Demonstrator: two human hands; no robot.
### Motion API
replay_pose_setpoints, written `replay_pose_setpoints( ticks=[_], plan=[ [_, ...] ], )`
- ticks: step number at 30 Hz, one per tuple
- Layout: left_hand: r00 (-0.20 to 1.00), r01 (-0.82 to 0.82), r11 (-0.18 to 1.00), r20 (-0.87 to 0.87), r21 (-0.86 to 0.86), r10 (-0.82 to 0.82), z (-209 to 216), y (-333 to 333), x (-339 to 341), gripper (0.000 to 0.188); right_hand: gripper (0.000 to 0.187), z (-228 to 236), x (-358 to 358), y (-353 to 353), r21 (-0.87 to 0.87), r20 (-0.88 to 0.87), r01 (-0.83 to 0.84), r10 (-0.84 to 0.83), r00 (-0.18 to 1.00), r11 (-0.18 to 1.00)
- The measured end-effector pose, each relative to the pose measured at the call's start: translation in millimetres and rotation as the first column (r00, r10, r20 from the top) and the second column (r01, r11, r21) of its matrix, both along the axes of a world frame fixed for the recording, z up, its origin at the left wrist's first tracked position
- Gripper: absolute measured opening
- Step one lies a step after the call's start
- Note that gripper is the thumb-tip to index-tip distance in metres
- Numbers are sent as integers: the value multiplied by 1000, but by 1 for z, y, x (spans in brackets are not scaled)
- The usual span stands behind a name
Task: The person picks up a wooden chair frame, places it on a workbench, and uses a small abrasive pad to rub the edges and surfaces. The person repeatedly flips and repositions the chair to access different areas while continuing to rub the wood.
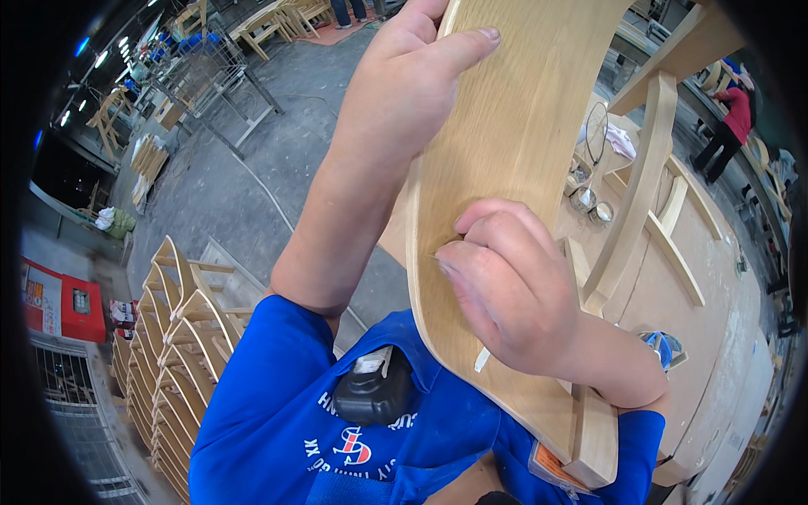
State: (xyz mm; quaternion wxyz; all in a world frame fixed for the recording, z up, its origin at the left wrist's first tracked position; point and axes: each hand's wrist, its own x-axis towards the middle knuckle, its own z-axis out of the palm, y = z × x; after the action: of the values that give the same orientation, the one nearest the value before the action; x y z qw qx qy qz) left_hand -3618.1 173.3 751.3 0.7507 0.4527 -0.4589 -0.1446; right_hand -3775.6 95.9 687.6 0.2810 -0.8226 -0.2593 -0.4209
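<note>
A curved plywood chair panel (497,143) stretches from the top of the view down to my chest. Along its upper left edge, my left hand (412,80) is closed, the thumb lying on the face and the fingers mostly out of sight behind. My right hand (513,290) is curled in a pinch against the lower part of the panel face. Whatever its fingertips hold, if anything, is too small to make out. A small white strip (481,360) lies on the panel just below that hand. Wooden frame parts (635,202) stand to the panel's right.
On the worktable (715,311) at right are small jars (589,202), a white cloth (621,141) and a blue coil (663,347). Stacked bent-wood frames (172,345) stand on the floor at left. A metal rack (202,84) is farther off; a person in red (736,114) stands far right.
</note>
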Motion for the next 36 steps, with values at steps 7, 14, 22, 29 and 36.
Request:
replay_pose_setpoints(
  ticks=[7,14,22,29,36],
  plan=[
    [1000,10,1000,0,10,-10,-1,-1,2,50,36,-1,-1,1,-2,2,-2,2,1000,1000],
    [1000,2,1000,-16,17,-2,-1,3,-1,49,38,-2,1,3,-11,16,-1,1,1000,1000],
    [1000,-21,1000,-14,9,21,-3,-1,4,49,38,-1,0,2,-15,-19,-18,18,1000,1000],
    [997,-52,996,-55,70,56,3,3,-6,49,38,-2,0,3,-9,-1,-5,5,1000,1000],
    [1000,-10,1000,2,13,10,-2,-3,7,49,38,-1,0,2,-7,-5,-7,7,1000,1000]
  ],
)
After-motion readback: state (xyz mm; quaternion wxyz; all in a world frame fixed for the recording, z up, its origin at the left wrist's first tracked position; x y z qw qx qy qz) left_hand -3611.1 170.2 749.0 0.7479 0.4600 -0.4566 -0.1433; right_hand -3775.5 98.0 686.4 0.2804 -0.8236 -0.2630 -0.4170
